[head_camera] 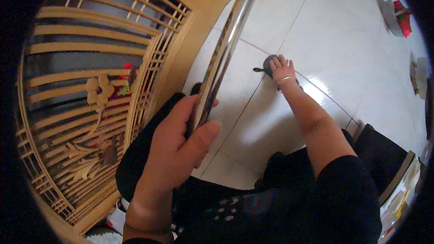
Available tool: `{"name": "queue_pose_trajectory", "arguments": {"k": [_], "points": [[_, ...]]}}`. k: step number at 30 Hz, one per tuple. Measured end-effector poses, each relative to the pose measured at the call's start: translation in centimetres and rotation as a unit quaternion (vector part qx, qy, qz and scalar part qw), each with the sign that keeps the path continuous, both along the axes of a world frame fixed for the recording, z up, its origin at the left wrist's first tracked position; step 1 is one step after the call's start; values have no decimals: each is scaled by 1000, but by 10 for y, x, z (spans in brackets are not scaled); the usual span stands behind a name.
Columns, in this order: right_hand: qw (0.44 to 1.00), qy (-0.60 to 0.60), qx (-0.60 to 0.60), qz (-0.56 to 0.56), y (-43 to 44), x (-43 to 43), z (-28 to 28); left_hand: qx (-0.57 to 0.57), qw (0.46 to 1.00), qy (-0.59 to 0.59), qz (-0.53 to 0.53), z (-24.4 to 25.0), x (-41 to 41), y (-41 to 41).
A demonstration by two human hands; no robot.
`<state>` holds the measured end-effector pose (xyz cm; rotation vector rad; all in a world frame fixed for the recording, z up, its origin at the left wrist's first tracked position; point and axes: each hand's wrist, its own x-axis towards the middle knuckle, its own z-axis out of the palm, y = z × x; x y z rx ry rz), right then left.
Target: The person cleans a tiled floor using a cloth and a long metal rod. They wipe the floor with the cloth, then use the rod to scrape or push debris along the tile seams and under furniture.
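My left hand [179, 139] is closed around the lower end of a long, shiny, metallic-looking bar [225, 44], which slants up to the top edge. At the end of my outstretched right arm, my right hand [283, 70] lies over a dark round object [269, 61], its fingers spread across the surface. A small black looped tab [258, 69] sticks out at that object's left side. Part of the object is hidden under the palm, and its kind cannot be told. A thin bracelet [286, 79] circles the right wrist.
A carved wooden lattice panel [154, 44] with a flower relief [99, 89] stands at the left. Pale floor tiles [325, 30] lie ahead. A grey container with red items [393, 18] sits far right. A black chair-like piece [379, 152] is near my right elbow.
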<state>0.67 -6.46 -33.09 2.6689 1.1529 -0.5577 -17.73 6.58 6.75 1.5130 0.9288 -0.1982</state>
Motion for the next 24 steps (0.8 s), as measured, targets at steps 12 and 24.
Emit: {"name": "queue_pose_trajectory", "arguments": {"k": [12, 24], "points": [[955, 160, 61, 244, -23, -213, -2, 30, 999, -12, 25, -7, 15, -3], [978, 24, 39, 206, -21, -58, -6, 33, 999, -18, 14, -13, 7, -14]]}}
